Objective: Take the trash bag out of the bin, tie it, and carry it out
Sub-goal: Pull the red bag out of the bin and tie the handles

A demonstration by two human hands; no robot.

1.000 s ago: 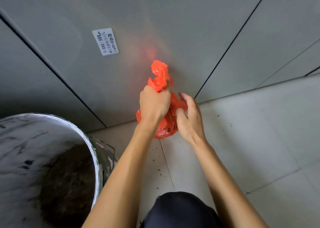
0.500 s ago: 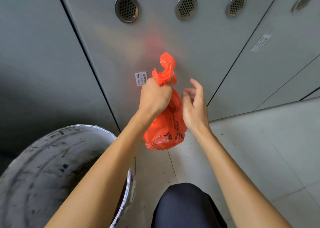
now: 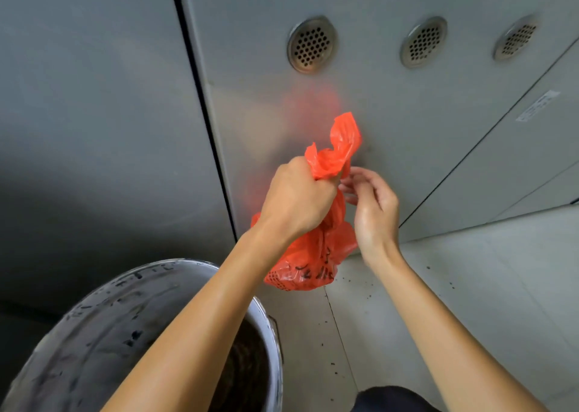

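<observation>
A small orange plastic trash bag (image 3: 308, 262) hangs in the air in front of a grey metal panel. My left hand (image 3: 297, 200) is clenched around its gathered neck, and the loose top of the bag sticks up above the fist. My right hand (image 3: 372, 209) is just to the right of the neck, fingers spread and curled, fingertips at the twisted plastic; whether they pinch it I cannot tell. The round grey bin (image 3: 103, 333) stands at lower left under my left forearm, its inside dark and stained.
Grey metal wall panels with dark seams rise behind the bag, with round perforated vents (image 3: 311, 45) near the top. A pale tiled floor (image 3: 470, 286) with dark specks spreads to the right. A dark-clothed knee (image 3: 394, 400) shows at the bottom edge.
The bag has been lifted higher, away from the bin. My right hand moved from the bag's side up to its neck beside the left fist. The view tilted upward.
</observation>
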